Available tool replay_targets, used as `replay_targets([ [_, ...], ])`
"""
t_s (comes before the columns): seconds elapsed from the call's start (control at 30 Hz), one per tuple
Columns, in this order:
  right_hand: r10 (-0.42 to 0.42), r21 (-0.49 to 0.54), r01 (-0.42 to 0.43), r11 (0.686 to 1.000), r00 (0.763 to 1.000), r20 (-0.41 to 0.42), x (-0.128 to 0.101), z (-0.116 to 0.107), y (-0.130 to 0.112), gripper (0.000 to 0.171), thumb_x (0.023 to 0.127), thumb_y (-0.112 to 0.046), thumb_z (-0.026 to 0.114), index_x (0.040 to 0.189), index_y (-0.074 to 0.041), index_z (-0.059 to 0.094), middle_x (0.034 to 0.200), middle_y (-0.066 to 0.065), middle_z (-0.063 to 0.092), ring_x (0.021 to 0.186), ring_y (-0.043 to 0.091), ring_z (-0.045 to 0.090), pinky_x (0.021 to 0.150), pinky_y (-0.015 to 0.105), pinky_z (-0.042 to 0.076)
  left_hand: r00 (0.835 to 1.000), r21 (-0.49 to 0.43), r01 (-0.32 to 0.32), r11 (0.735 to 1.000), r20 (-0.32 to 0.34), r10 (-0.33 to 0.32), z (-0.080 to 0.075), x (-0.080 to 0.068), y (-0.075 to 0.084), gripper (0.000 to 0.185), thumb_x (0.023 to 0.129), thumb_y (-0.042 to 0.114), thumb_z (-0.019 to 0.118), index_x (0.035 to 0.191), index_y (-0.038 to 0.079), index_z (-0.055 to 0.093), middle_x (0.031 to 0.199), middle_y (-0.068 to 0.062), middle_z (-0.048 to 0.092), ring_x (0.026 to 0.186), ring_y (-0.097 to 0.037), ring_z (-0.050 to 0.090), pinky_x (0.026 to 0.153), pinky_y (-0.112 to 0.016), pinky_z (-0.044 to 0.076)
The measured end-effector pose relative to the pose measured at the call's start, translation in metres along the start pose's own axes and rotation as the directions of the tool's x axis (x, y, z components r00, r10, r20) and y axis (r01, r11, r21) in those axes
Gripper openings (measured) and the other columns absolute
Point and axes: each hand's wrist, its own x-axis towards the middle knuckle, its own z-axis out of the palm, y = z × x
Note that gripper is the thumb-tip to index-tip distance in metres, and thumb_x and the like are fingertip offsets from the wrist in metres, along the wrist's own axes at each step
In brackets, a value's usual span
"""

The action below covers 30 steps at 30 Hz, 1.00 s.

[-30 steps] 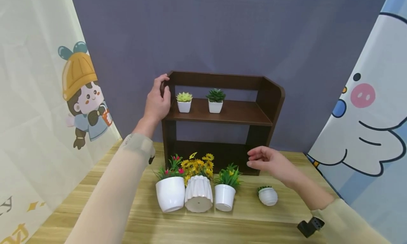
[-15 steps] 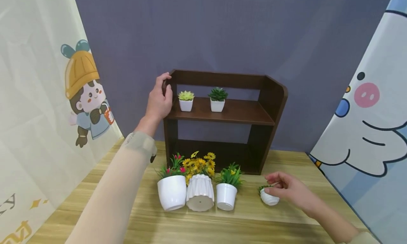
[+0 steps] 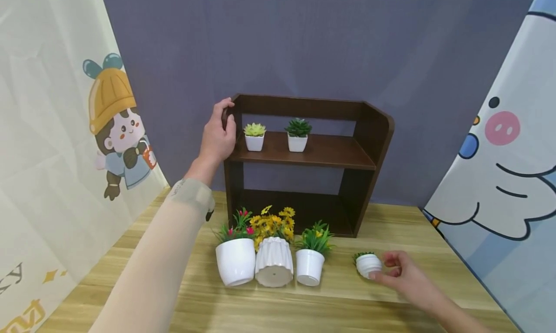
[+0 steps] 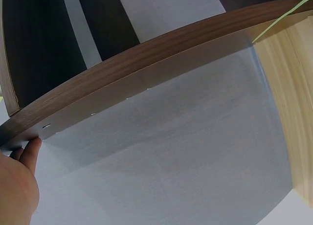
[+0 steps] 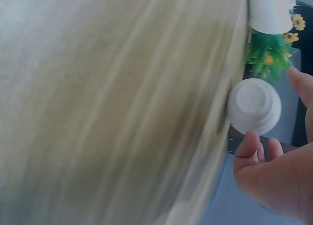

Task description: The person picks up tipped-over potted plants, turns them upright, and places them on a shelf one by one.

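Observation:
In the head view my left hand (image 3: 217, 137) grips the upper left side panel of a dark brown two-tier shelf (image 3: 334, 149). The left wrist view shows part of that hand (image 4: 17, 181) at the panel's edge. A small round white ribbed pot with a green succulent (image 3: 368, 265) lies tipped on the table, its base towards me. My right hand (image 3: 406, 277) is at its right side, thumb and fingers spread apart. In the right wrist view the small pot (image 5: 254, 106) sits between the thumb (image 5: 302, 85) and the fingers (image 5: 249, 149), not visibly pinched.
Two small succulents, one light green (image 3: 254, 137) and one dark green (image 3: 298, 135), stand on the upper shelf board. Before the shelf lie a pink-flowered pot (image 3: 236, 261), a fluted pot with yellow flowers (image 3: 274, 263) and a white pot of greenery (image 3: 310, 267).
My right hand has come down from in front of the shelf's lower right to the right side of the small tipped pot. My left hand keeps its hold on the shelf.

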Motion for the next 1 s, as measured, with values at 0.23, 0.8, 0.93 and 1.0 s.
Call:
replay_targets([
  [0.23,-0.013,0.023,0.013,1.000,1.000,-0.015,0.007,0.011,0.009,0.086,0.096,-0.033,0.085,0.148,0.013,0.034,0.140,0.034,0.050,0.120,0.036,0.062,0.086,0.037,0.058,1.000,0.008,-0.004,1.000,-0.001,0.004,0.001,-0.001,-0.002,0.040,0.117,0.025,0.041,0.156,0.018,0.047,0.175,0.001,0.045,0.079,-0.035,0.053,0.080,-0.048,0.045],
  [0.8,-0.002,0.002,0.003,1.000,0.997,-0.075,0.025,0.025,0.007,0.083,0.097,-0.038,0.084,0.136,0.017,0.036,0.123,0.029,0.053,0.104,0.027,0.059,0.077,0.026,0.052,1.000,0.007,-0.015,1.000,-0.009,0.015,0.001,0.001,-0.002,0.039,0.117,0.022,0.043,0.155,0.016,0.047,0.175,0.000,0.046,0.090,-0.038,0.058,0.088,-0.053,0.048],
  [0.93,-0.004,0.011,0.005,1.000,0.997,-0.079,0.026,0.026,0.007,0.074,0.100,-0.032,0.081,0.133,0.017,0.037,0.121,0.027,0.054,0.102,0.025,0.059,0.075,0.026,0.052,1.000,0.001,-0.016,1.000,-0.014,0.016,0.001,0.001,-0.003,0.039,0.116,0.022,0.042,0.155,0.016,0.048,0.174,0.000,0.046,0.091,-0.038,0.058,0.088,-0.054,0.048],
  [1.0,-0.001,0.018,0.002,1.000,0.997,-0.072,0.027,0.025,0.008,0.071,0.101,-0.031,0.080,0.132,0.016,0.038,0.119,0.026,0.056,0.102,0.024,0.059,0.075,0.026,0.052,1.000,0.001,-0.015,1.000,-0.013,0.015,0.002,0.001,-0.003,0.039,0.117,0.024,0.042,0.155,0.017,0.048,0.174,-0.001,0.046,0.086,-0.039,0.057,0.084,-0.053,0.047],
])
